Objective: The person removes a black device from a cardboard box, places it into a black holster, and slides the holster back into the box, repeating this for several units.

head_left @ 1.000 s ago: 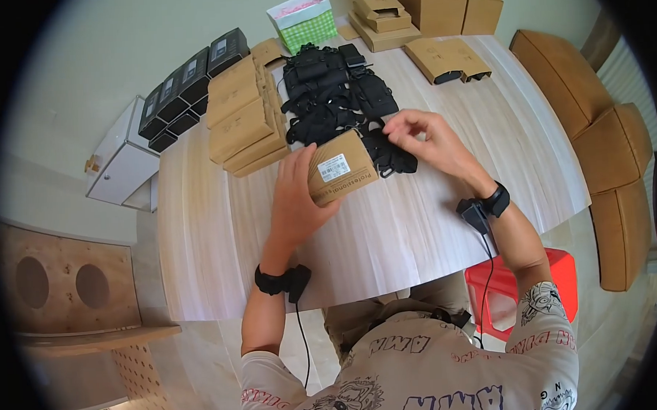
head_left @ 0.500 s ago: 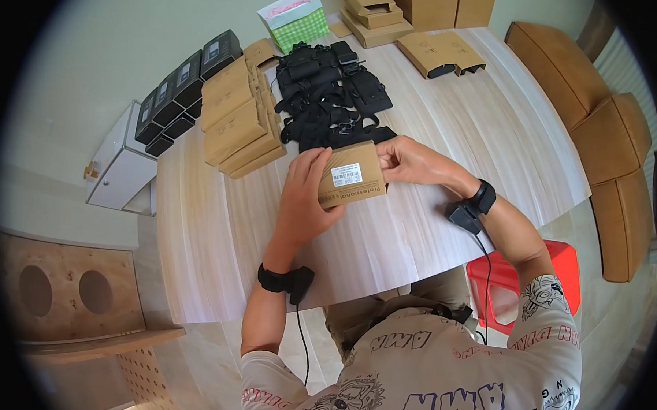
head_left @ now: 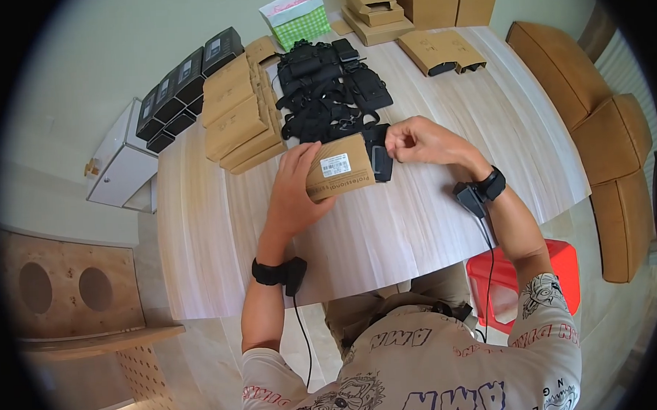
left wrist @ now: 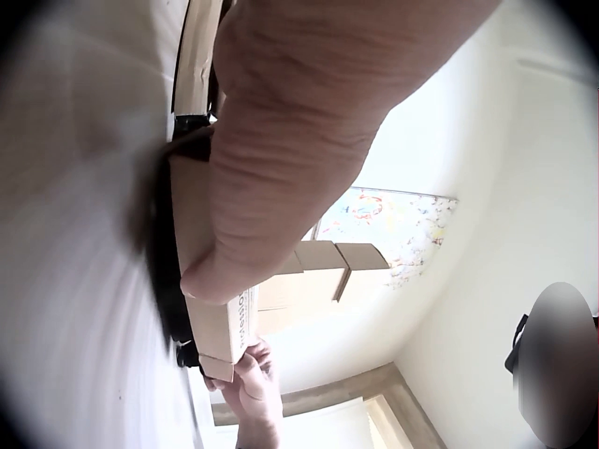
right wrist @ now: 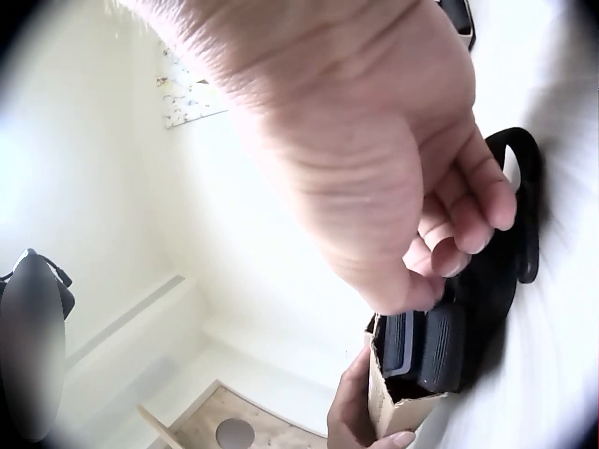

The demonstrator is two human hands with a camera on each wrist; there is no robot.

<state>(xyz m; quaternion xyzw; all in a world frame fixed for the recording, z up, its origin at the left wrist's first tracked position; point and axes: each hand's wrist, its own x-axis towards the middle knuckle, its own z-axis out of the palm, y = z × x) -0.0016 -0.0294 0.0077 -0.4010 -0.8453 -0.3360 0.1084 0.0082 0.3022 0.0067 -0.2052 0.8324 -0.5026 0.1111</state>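
My left hand (head_left: 291, 192) grips a brown cardboard box (head_left: 342, 181) with a white label and printed lettering. Its thumb lies along the box's side in the left wrist view. The box's open end faces right, and black padded straps (right wrist: 440, 348) stick out of it there. Just off that end, my right hand (head_left: 425, 143) has its fingers curled, thumb tip and fingertips meeting right at the black strap material. A black strap loop (right wrist: 531, 201) shows beyond those fingers in the right wrist view.
Behind the box lies a pile of black straps and pouches (head_left: 312, 77). Flattened cardboard boxes (head_left: 230, 125) are stacked to the left, black boxes (head_left: 184, 79) beyond them. A green checked bag (head_left: 298, 23) stands at the back, with two brown boxes (head_left: 439, 50) toward the right.
My right hand first came to the box's open end, then drew back right and slightly away. Black strap material now shows outside that end. The box shifted slightly left with my left hand.
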